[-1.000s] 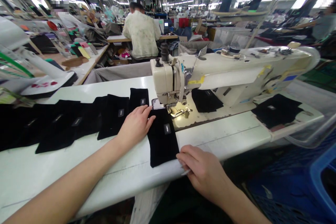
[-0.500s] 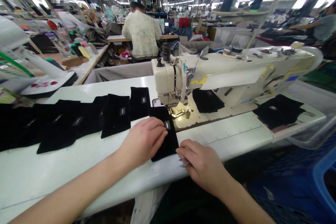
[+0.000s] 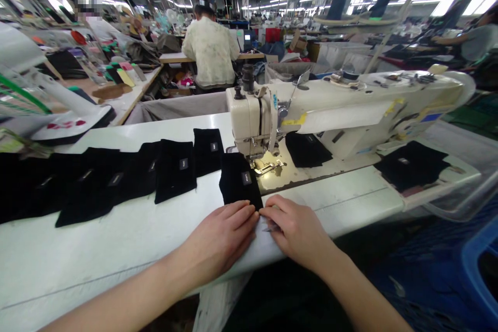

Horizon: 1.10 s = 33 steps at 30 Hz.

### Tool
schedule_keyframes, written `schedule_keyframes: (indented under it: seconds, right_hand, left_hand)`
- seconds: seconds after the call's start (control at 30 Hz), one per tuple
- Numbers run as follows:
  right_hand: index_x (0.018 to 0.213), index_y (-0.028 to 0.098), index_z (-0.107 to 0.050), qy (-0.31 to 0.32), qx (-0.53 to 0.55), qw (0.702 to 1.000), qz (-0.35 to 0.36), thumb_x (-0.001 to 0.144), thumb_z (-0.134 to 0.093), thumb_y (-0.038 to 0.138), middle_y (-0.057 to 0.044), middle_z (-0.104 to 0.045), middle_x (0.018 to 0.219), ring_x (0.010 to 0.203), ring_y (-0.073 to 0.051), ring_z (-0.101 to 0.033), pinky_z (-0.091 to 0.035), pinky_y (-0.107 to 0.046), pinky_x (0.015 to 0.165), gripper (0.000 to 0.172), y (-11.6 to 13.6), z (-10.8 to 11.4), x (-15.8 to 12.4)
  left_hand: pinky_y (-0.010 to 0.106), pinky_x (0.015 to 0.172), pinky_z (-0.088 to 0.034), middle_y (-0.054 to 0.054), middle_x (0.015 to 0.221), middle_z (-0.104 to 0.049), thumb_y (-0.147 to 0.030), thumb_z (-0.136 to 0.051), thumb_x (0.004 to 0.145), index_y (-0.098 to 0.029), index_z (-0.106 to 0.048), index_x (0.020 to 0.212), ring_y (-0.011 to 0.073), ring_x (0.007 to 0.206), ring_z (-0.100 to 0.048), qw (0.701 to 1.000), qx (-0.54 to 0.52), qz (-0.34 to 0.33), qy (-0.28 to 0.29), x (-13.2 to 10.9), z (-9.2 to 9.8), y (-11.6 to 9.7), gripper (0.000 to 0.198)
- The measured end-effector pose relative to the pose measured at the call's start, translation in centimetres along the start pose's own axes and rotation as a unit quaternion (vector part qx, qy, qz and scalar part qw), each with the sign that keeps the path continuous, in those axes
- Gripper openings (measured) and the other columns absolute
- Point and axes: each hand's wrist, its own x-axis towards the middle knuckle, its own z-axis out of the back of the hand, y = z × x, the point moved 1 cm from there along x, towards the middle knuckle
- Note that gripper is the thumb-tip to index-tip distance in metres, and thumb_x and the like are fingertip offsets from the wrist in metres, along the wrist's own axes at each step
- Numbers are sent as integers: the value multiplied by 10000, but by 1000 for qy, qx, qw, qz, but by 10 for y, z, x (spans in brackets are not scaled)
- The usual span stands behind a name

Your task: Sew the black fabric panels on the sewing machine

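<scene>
A black fabric piece (image 3: 235, 174) with a small woven label (image 3: 246, 178) lies at the left of the sewing machine's (image 3: 268, 114) presser foot. My left hand (image 3: 229, 233) is closed on its near edge, fingers bent together over the cloth. At the near right corner, my right hand (image 3: 298, 228) pinches the same piece between thumb and fingertips. Pointed metal tips (image 3: 271, 227) stick out beneath the right hand's fingers, and the rest of that tool is hidden. More labelled black pieces (image 3: 175, 171) lie overlapping in a row to the left.
The machine stands on a pale table (image 3: 155, 249). A black piece (image 3: 307, 149) lies behind the needle area, and more black cloth (image 3: 412, 165) is at the right end. A blue plastic crate (image 3: 467, 249) stands low right. A person (image 3: 210, 46) sits ahead, facing away.
My left hand has moved down from beside the label to the fabric's near edge, next to my right hand. That edge has shifted away from me, and the label is now uncovered.
</scene>
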Motion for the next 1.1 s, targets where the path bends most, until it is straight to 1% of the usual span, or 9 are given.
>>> schedule_keyframes:
  seconds: [0.1,0.23,0.53,0.7,0.9,1.1]
  right_hand:
    - [1086,197,-678,-6,-11,1000,-1,884,-557,107,-38,-642,1048,861,-178,-606,-452,-276,684,253,-2,-1,3]
    - [1085,193,-683,-5,-17,1000,-2,869,-576,104,-38,-643,1056,866,-173,-610,-455,-273,699,257,-4,-1,7]
    - [1086,198,-699,-11,-36,999,-2,929,-540,153,-35,-639,1023,797,-154,-606,-435,-268,667,228,-9,-1,18]
    - [1082,206,-702,-10,-49,999,-6,921,-558,160,-29,-636,1011,779,-151,-598,-412,-264,637,221,-13,-2,23]
    - [1072,217,-704,-12,-60,998,-6,930,-560,175,-20,-635,998,786,-150,-597,-395,-269,631,207,-17,-1,31]
    - [1099,216,-703,-9,-72,997,-9,936,-547,169,-20,-639,1019,823,-156,-609,-410,-275,647,231,-18,0,38]
  left_hand:
    - [416,956,-593,136,1223,-667,-217,-433,997,-95,-634,1209,274,1150,-628,1000,-5,7,1,2,1,2,317]
    - [435,968,-584,133,1291,-645,-236,-463,991,-105,-622,1235,280,1180,-612,1000,-8,13,13,3,-1,7,319]
    - [438,959,-585,130,1237,-674,-250,-479,991,-91,-640,1196,280,1149,-626,1000,-3,9,-2,9,-3,17,306]
    - [441,974,-578,127,1243,-668,-257,-478,991,-105,-638,1213,272,1159,-619,1000,-8,14,4,11,-3,24,313]
    - [434,978,-574,132,1230,-667,-255,-479,991,-112,-636,1210,267,1164,-613,1000,-18,11,1,14,-5,31,305]
    - [422,984,-565,130,1199,-675,-241,-475,991,-103,-639,1201,259,1150,-612,1000,-21,9,-5,19,-5,40,300]
